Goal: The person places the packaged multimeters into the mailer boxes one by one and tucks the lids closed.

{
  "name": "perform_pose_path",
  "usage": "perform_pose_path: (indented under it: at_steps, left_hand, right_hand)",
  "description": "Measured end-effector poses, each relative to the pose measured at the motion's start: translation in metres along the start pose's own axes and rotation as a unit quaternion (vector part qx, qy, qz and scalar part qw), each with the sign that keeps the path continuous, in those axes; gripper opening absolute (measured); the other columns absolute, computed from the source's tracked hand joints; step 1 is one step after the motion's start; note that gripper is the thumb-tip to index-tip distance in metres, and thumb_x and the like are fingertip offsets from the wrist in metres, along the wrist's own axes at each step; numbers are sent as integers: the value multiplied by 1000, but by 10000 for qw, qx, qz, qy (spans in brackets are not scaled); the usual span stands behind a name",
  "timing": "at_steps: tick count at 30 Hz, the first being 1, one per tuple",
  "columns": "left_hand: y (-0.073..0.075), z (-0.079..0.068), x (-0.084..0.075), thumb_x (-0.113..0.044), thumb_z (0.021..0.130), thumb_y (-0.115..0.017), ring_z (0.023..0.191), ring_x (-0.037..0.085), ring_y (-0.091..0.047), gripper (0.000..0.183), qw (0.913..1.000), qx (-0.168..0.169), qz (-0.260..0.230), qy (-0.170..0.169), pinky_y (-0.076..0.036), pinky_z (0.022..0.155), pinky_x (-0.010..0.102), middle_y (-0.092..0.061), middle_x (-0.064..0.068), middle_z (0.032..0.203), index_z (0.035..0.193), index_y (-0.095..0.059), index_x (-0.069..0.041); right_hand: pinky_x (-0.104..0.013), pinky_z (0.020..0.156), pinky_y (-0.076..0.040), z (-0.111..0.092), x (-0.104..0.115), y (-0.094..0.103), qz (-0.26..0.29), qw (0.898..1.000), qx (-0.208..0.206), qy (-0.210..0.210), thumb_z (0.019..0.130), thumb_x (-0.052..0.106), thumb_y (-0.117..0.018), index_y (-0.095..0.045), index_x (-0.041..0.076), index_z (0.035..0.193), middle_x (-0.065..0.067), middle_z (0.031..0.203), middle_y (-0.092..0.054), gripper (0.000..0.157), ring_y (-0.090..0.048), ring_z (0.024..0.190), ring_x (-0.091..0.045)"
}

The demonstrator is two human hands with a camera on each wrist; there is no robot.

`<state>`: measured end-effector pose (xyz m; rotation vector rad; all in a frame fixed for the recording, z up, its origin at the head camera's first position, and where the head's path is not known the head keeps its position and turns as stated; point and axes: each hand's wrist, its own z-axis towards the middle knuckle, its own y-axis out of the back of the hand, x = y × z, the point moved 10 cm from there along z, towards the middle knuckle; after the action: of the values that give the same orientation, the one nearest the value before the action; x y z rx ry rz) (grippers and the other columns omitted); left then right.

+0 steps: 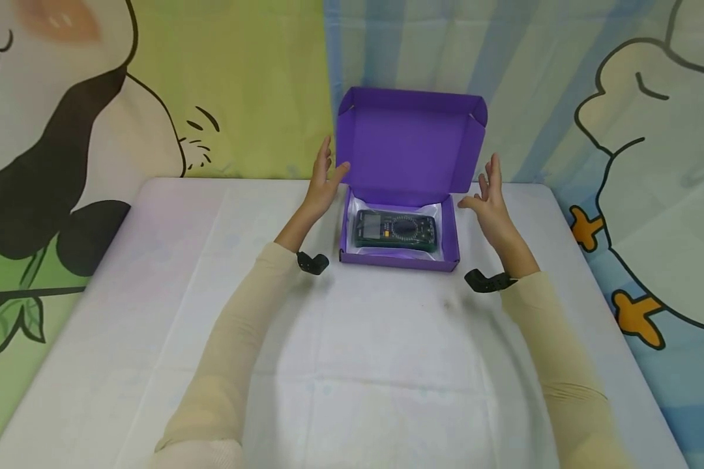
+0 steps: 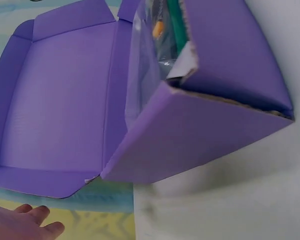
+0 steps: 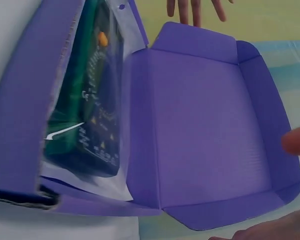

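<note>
A purple cardboard box stands on the table with its lid raised at the back. Inside lies a dark green multimeter in a clear plastic bag, its dial and screen facing up. My left hand is raised beside the lid's left edge, fingers extended and holding nothing. On the other side my right hand is held up just right of the box, fingers spread, also holding nothing. In the right wrist view the lid's inner face fills the middle, and a fingertip overlaps its right edge.
The table has a white cloth with faint creases. Behind it hangs a printed curtain with cartoon animals. A black wrist camera sits at the left wrist, and another black camera at the right.
</note>
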<state>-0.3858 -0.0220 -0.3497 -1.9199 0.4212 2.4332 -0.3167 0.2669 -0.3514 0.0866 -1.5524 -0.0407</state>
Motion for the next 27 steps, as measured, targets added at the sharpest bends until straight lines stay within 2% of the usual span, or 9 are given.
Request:
perform_pose_path:
  at_steps: [4,7,10,15,17,20,23,25,27]
  left_hand:
    - [2,7,12,-35,97,-41,144,24,-13,70,9994,41,-272,206,-18,116,36,-11,14,154,150,1,-21]
    - [3,7,14,-37,96,-40,142,22,-17,68,9992,32,-305,242,-21,115,37,-17,13,153,150,-1,-22]
    - [2,7,14,-38,97,-40,141,21,-21,67,9993,41,-244,275,-23,114,40,-20,11,152,151,-4,-20]
    - [-1,5,13,-36,98,-38,140,22,-23,65,9992,126,-180,349,-23,114,38,-22,12,152,150,-7,-14]
    - [-2,4,11,-31,99,-36,140,22,-24,61,9987,204,-217,405,-22,114,37,-23,12,152,150,-8,-13]
    - [-6,1,4,-18,98,-32,140,26,-24,58,9973,419,-416,430,-22,114,36,-22,15,152,150,-6,-9]
    - [-11,-6,-9,-6,96,-27,140,33,-24,57,9957,596,-618,344,-24,113,40,-22,22,150,149,-5,-2]
    - [-12,-10,-16,-2,95,-25,139,37,-24,57,9951,643,-706,272,-26,112,42,-21,25,149,148,-4,1]
    - [-12,-13,-20,-1,95,-24,138,38,-24,57,9951,632,-727,228,-27,111,43,-22,26,148,148,-3,1]
  right_hand:
    - [-39,117,2,14,0,3,910,9954,-224,-198,82,-8,-42,12,36,147,11,155,17,95,14,144,-13]
    - [-33,118,-2,20,2,2,1877,9812,-414,-152,80,-13,-38,8,30,149,6,156,13,94,10,144,-15]
    - [-32,117,-3,22,4,-1,2268,9723,-560,-82,79,-15,-37,6,26,150,2,157,10,92,6,145,-14]
    - [-31,116,-6,19,5,-3,2033,9774,-575,2,76,-16,-35,5,17,150,-2,157,5,90,2,145,-16]
    - [-25,111,-19,18,6,-5,1910,9803,-512,2,75,-18,-33,6,15,150,-4,157,4,90,1,145,-17]
    - [-16,84,-39,16,6,-9,1868,9817,-370,5,72,-23,-27,7,12,150,-6,157,4,91,2,145,-19]
    - [-14,65,-38,13,6,-14,1738,9846,-202,-5,71,-26,-25,5,12,150,-7,157,4,93,2,145,-21]
    - [-14,80,-40,12,6,-18,1640,9864,-61,20,71,-25,-27,5,11,150,-6,157,3,92,2,145,-20]
    - [-20,103,-31,11,7,-22,1519,9884,41,47,73,-22,-30,3,9,150,-6,158,1,89,1,145,-20]
